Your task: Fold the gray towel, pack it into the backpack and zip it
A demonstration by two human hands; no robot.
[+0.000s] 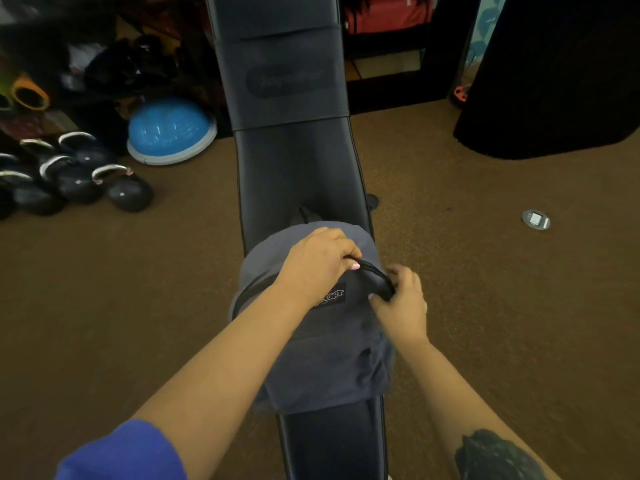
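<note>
Head view. Item: gray backpack [311, 344], lying lengthwise on the black padded counter [294, 161], logo patch [330, 296] facing up. Dark zipper track [375, 277] curving over its upper end. My left hand [320, 259]: grip closed on the bag's top edge at the zipper. My right hand [401, 299]: grip pinched on the zipper track at the right side. Gray towel: not visible; I cannot tell whether it is inside. Surroundings: brown carpet floor [485, 271]; kettlebells [83, 181] and a blue balance dome [169, 131] at left; a round floor plate [535, 219] at right.
</note>
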